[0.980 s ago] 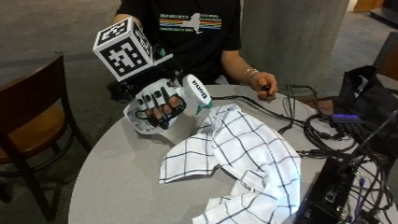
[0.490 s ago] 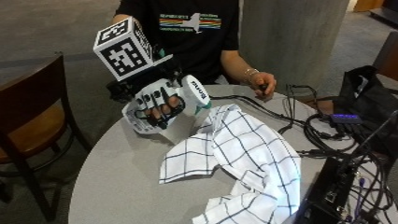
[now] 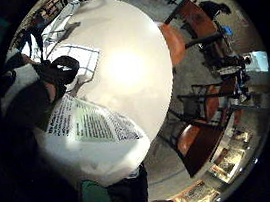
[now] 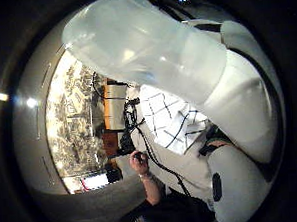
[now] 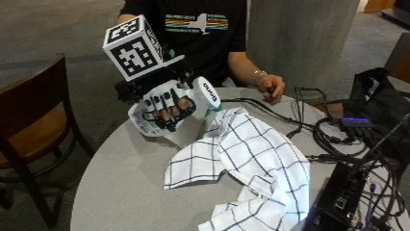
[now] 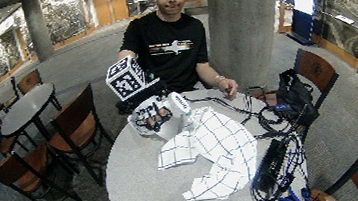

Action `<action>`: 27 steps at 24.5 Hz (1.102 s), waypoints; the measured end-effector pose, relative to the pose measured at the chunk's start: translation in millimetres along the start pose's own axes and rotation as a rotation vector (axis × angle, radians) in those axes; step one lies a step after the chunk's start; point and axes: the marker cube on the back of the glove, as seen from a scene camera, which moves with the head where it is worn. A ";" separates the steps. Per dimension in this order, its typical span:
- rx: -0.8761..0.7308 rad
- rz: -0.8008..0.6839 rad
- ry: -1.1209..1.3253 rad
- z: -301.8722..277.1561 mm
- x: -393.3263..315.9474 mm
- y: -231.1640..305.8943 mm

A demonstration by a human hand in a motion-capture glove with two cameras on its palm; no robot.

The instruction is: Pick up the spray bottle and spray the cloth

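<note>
The cloth [image 5: 256,159] is white with a dark grid check; the spray bottle [image 5: 192,103] is white; the round table [image 5: 121,192] is grey.

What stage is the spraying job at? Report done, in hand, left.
Done: the spray bottle is off the round table, gripped by the gloved right hand.
In hand: the bottle is held tilted, its nozzle end near the edge of the checked cloth.
Left: the spraying itself. No mist or wet patch shows, so I cannot tell whether any spray has landed. The bare hand rests by the cables.
</note>
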 end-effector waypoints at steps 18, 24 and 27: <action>0.296 -0.467 -0.706 19.0 -77.6 75.0; 0.274 -0.590 -0.836 70.7 -134.9 102.0; 0.255 -0.599 -0.867 92.6 -156.3 107.4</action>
